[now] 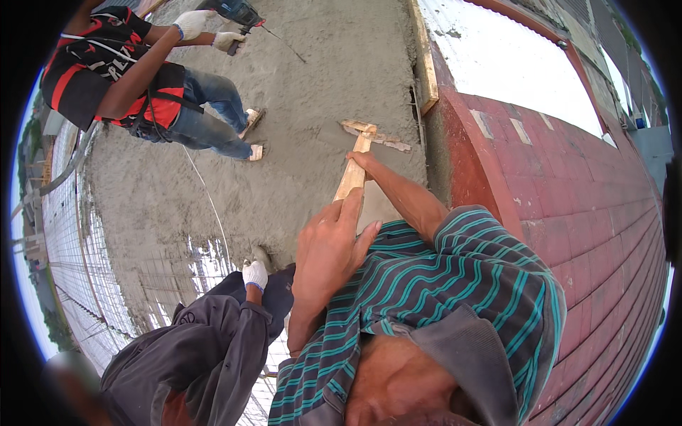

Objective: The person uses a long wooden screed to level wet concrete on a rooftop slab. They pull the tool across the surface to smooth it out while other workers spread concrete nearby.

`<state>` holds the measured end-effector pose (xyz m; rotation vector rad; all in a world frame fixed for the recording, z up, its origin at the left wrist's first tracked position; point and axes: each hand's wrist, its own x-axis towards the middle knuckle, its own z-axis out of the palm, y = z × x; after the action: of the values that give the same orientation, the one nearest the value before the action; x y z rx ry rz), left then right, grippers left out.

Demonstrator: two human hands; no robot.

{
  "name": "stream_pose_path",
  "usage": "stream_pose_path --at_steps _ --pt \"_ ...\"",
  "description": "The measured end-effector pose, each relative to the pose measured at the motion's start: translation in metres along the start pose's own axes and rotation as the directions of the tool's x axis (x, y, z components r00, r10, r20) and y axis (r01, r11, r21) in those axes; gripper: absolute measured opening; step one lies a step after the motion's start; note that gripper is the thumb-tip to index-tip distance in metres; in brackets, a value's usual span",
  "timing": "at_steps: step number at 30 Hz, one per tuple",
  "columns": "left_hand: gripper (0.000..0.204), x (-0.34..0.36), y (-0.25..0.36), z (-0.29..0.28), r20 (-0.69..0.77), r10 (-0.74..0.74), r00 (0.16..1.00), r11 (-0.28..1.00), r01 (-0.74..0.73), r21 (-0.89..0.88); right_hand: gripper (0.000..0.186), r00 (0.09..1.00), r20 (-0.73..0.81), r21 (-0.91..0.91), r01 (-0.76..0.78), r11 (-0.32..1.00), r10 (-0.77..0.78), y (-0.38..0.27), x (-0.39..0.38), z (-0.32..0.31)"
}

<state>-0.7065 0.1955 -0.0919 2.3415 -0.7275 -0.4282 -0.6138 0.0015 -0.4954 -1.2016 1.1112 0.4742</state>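
**Both hands on a wooden strip over wet cement**

From my remote seat I see both hands on one wooden strip (350,181), which runs from the near centre of the view away over the grey cement slab (320,85). The left hand (328,250) lies over the strip's near end, its fingers (349,207) stretched out along the wood. The near end is hidden under the palm, so I cannot tell whether that hand actually grips it. The right hand (364,160) is farther out, at the end of a bare forearm coming from a teal-striped sleeve (462,241), and its fingers are clenched around the strip. Just beyond it the strip meets a short wooden crosspiece (376,133) lying on the cement.

To the right rises a red tiled wall (582,213), with a pale plank (425,64) along the slab's far right edge. At the far left a person in a red and black shirt (106,64) holds a power drill (234,11) in white-gloved hands. Near left, a person in grey clothing (192,341) bends low, with one white glove (254,273) near the slab's edge. Wire mesh (71,234) covers the ground at the left.
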Motion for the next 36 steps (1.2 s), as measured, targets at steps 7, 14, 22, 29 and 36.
stream_pose_path --at_steps 7,14,22,29,36 --pt "0.053 -0.012 -0.009 0.007 0.035 -0.163 0.986 0.985 0.161 0.061 0.06 1.0 -0.016 -0.021 -0.021 1.0 0.021 0.003 -0.011 0.012" --pt "0.054 -0.042 -0.012 0.023 -0.066 -0.293 0.954 0.939 0.3 0.169 0.06 0.999 0.043 -0.086 0.014 0.996 -0.01 0.03 0.004 0.014" --pt "0.054 -0.01 0.002 0.029 -0.093 -0.329 0.94 0.919 0.341 0.196 0.082 0.996 0.067 -0.129 -0.047 0.99 0.056 0.018 0.021 0.006" --pt "0.052 0.022 0.014 0.023 -0.143 -0.368 0.919 0.9 0.391 0.193 0.074 0.954 0.227 -0.36 -0.106 0.927 0.197 -0.019 0.035 -0.051" --pt "0.048 0.056 0.035 0.015 -0.203 -0.395 0.896 0.889 0.428 0.163 0.05 1.0 0.009 -0.427 0.014 0.904 -0.011 -0.062 0.079 -0.217"
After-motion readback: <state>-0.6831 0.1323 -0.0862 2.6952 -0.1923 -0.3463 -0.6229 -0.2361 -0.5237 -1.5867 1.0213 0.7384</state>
